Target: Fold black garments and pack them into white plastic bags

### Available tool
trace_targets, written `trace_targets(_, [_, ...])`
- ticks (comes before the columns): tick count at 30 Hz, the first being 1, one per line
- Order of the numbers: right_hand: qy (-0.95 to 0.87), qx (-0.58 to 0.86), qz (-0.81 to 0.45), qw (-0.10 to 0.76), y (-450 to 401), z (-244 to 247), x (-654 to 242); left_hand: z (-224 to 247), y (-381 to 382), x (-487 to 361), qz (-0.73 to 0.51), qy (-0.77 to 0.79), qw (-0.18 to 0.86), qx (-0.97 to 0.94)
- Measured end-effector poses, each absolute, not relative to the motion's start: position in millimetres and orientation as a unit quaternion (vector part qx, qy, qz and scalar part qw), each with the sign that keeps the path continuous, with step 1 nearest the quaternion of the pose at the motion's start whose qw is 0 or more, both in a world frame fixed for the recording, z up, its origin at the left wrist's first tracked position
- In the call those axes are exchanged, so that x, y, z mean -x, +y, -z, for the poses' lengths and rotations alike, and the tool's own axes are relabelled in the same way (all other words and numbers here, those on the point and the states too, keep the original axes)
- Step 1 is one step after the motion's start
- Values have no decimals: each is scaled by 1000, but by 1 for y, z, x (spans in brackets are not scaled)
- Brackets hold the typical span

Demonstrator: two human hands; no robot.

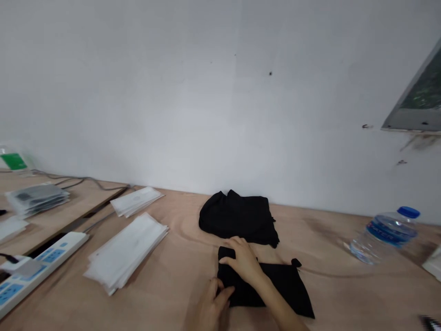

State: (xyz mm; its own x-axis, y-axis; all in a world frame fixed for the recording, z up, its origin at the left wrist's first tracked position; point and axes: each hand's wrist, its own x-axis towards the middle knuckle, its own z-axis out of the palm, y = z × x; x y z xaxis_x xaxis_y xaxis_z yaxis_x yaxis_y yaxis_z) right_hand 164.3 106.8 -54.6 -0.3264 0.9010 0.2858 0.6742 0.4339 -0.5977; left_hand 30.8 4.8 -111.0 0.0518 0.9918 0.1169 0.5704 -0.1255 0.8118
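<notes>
A piece of black cloth (285, 282) lies spread on the wooden table, with a small tab sticking up at its upper right. My left hand (212, 303) is at the cloth's lower left edge, thumb and index finger closed on it. Across the upper left part rests my right hand (243, 261), its thumb apart from the outstretched fingers, whose tips reach the far edge. Just behind, a second heap of black cloth (237, 218) lies near the wall.
Stacks of white plastic sleeves (129, 250) lie to the left, beside a power strip (48, 264) along a gap in the table. Clear-wrapped grey packets (37, 197) sit farther left. A water bottle (384, 234) lies tilted on the right. The wall (220, 115) bounds the table's back.
</notes>
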Motion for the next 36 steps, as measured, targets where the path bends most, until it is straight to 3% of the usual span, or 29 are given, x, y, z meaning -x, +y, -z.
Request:
trace_targets(7, [-747, 554, -177, 321, 129, 86, -159, 127, 3, -19, -313, 588, 233, -708])
trace_targets(13, [-754, 538, -187, 327, 106, 86, -195, 136, 0, -21, -332, 531, 88, -775])
trace_targets(25, [-734, 588, -153, 303, 74, 89, -242, 132, 1, -20, -211, 522, -44, -825])
trace_targets(31, [-782, 559, -124, 245, 42, 88, -220, 124, 2, -23, -203, 531, -40, -822])
trace_targets(36, [-810, 535, -36, 238, 12, 119, -204, 110, 11, -25, -160, 501, 4, -851])
